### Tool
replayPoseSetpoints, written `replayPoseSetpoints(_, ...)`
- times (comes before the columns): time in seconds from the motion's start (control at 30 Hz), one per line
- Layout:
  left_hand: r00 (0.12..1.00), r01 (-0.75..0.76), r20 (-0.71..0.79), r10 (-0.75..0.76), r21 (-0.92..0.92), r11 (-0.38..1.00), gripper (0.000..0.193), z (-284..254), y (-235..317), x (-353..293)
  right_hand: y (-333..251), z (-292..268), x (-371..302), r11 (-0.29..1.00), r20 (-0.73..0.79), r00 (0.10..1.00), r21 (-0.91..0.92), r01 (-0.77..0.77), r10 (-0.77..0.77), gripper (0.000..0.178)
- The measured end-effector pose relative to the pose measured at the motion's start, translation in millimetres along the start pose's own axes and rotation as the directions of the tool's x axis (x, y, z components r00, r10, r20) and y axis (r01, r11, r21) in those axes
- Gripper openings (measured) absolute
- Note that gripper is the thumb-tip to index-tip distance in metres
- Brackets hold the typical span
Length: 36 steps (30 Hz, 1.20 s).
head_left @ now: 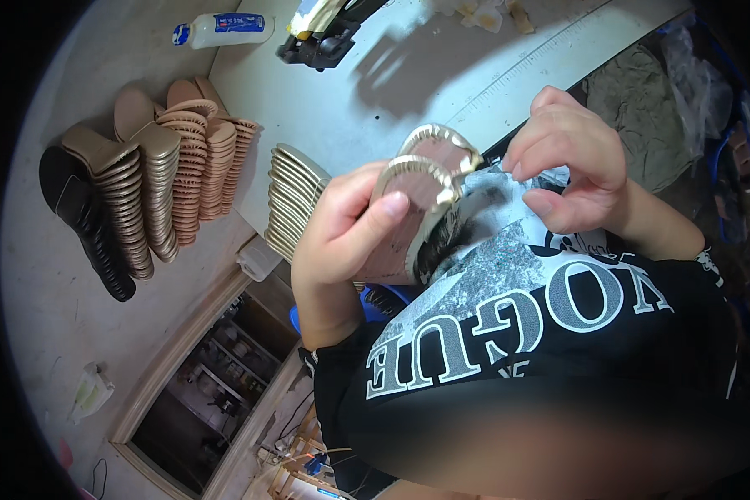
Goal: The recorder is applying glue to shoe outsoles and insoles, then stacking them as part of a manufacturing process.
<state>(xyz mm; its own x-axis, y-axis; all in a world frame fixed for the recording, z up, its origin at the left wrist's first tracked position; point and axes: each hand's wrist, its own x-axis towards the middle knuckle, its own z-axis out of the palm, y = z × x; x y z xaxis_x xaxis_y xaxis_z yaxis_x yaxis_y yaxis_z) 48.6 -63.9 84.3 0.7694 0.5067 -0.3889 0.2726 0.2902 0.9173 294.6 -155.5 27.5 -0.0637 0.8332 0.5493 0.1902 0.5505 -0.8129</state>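
Observation:
My left hand point(354, 221) is closed round a pair of shoe insoles point(425, 179), its thumb pressed on the near one. They show brownish-pink faces and gold, pleated rims at the rounded ends. Just right of them is my right hand point(571, 158), fingers curled and thumb apart from the fingertips, and I see nothing between them. Behind my left hand stands a row of gold insoles point(292, 196) packed close together.
Stacks of gold, tan and black insoles point(187, 158) lean at the left. A white bottle point(229, 30) lies beyond them. At the table's far side sits a black device point(321, 46). Along the right edge are a ruler strip point(517, 75) and grey-green cloth point(642, 117).

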Motion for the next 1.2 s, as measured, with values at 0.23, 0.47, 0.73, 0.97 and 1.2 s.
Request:
replayPoseSetpoints(0.23,0.940,0.132,-0.301,-0.159,-0.109,0.985,0.026,-2.5,-16.5,27.4,-1.6,25.4,-3.7,0.976,0.048,0.975,-0.024,-0.218,0.219,0.044)
replayPoseSetpoints(0.47,0.898,0.019,-0.438,-0.053,-0.083,0.996,0.027,-9.7,-25.5,29.4,-3.5,51.0,19.6,0.964,0.356,0.900,-0.177,-0.200,0.252,0.084)
replayPoseSetpoints(0.73,0.822,-0.104,-0.570,-0.012,-0.169,0.980,0.027,-16.3,-41.9,4.2,-7.9,89.7,41.1,0.950,0.470,0.846,-0.285,-0.124,0.252,0.117)
replayPoseSetpoints(0.97,0.786,-0.218,-0.617,0.039,-0.217,0.951,0.027,-25.5,-56.4,-7.8,-10.6,117.4,50.8,0.939,0.546,0.789,-0.325,-0.110,0.281,0.125)
replayPoseSetpoints(1.2,0.746,-0.296,-0.664,0.055,-0.256,0.920,0.027,-28.5,-58.9,-15.4,-21.0,132.2,59.0,0.890,0.516,0.811,-0.456,-0.014,0.277,0.127)
